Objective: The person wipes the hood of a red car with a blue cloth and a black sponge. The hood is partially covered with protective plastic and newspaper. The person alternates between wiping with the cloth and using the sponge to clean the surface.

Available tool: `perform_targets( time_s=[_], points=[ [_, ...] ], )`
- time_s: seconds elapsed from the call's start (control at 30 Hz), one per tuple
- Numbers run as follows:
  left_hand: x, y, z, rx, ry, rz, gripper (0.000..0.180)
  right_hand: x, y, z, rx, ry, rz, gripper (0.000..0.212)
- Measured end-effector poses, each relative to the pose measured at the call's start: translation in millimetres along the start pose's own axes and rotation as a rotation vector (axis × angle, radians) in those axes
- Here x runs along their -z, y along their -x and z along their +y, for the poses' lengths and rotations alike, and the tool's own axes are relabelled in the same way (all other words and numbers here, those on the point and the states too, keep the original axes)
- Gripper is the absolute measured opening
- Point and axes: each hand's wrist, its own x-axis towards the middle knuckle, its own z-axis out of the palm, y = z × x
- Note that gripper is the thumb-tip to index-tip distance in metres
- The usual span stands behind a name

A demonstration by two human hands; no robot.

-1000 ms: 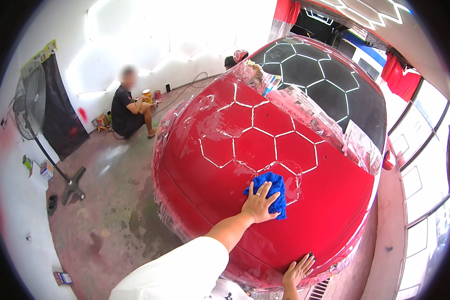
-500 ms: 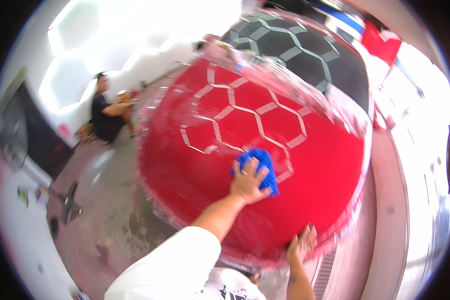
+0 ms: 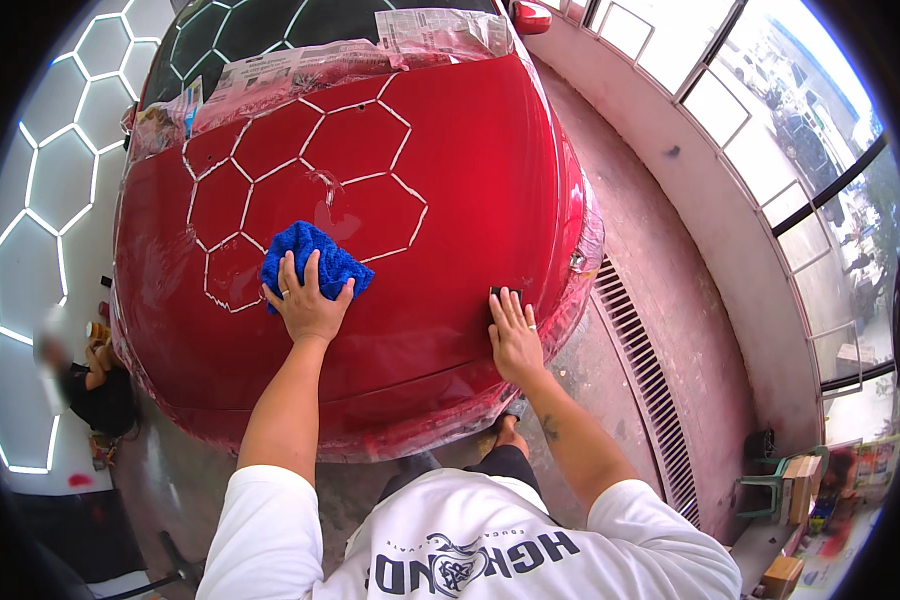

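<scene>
Head view: blue cloth [image 3: 308,245] lies under the spread left grip [image 3: 312,308], a dark pad [image 3: 495,292] under the flat right grip [image 3: 516,345].

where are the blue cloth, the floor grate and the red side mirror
Blue cloth [image 3: 332,262], head view: exposed fabric, right of centre.
Floor grate [image 3: 646,385], head view: slats, midway along it.
Red side mirror [image 3: 531,17], head view: middle of its housing.

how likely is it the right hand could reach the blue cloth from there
Probably yes: between the right hand and the blue cloth nothing seems to stand on the red hood, though the left hand covers part of the cloth and the right rests on a dark pad.
</scene>
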Motion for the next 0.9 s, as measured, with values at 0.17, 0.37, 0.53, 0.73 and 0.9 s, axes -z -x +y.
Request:
perform_targets(
  time_s=[0.17, 0.37, 0.53, 0.73, 0.9],
  points=[
    [9, -28, -61, -0.087, -0.005, -0.003, 0.079, -42, 43, -8, -0.061, 0.026, -0.061, 0.071],
    [-15, -52, -139, 0.461, -0.182, 0.03, 0.076, -2, -62, 10, -0.052, 0.142, -0.031, 0.073],
    [-22, -52, -135, 0.452, -0.205, 0.09, 0.07, 29, -210, 52, -0.007, 0.186, 0.021, 0.067],
    [-25, -54, -136, 0.395, -0.167, 0.114, 0.067, 67, -419, 108, -0.048, 0.213, -0.072, 0.067],
    [-13, -49, -142, 0.372, -0.173, 0.12, 0.067, 73, -558, 132, -0.005, 0.229, -0.064, 0.068]
  ],
)
